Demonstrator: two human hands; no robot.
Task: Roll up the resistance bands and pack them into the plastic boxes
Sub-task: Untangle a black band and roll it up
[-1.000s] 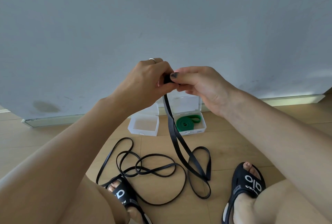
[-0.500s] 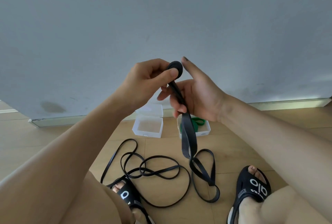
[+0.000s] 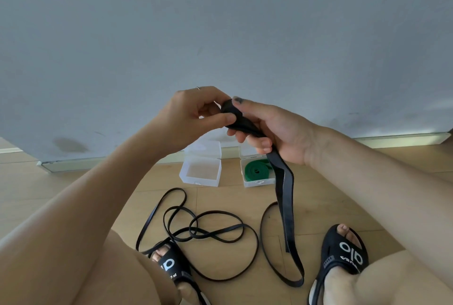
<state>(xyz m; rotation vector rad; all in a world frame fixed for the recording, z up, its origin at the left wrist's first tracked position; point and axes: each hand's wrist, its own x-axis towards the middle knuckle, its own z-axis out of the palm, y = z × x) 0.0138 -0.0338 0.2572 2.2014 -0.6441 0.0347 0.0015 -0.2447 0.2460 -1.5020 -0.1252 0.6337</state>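
Observation:
A small coil of a wide black resistance band (image 3: 231, 115) sits between my two hands above the floor. My left hand (image 3: 196, 113) pinches the coil with thumb and fingers. My right hand (image 3: 272, 130) curls round the band just below the coil. The band's loose tail (image 3: 285, 197) hangs down to the floor. A thinner black band (image 3: 196, 233) lies tangled on the wood floor. An open clear plastic box (image 3: 201, 172) stands empty by the wall. To its right, a second open box (image 3: 257, 183) holds a rolled green band (image 3: 256, 171).
A grey wall (image 3: 220, 35) with a pale baseboard runs just behind the boxes. My two feet in black sandals, left (image 3: 171, 265) and right (image 3: 343, 255), rest on the wood floor on either side of the bands. The thin band's loops reach my left sandal.
The coil has turned and dropped slightly between my hands. My right fingers have closed round the band below it. The hanging tail has shifted right and its floor loops have drawn up.

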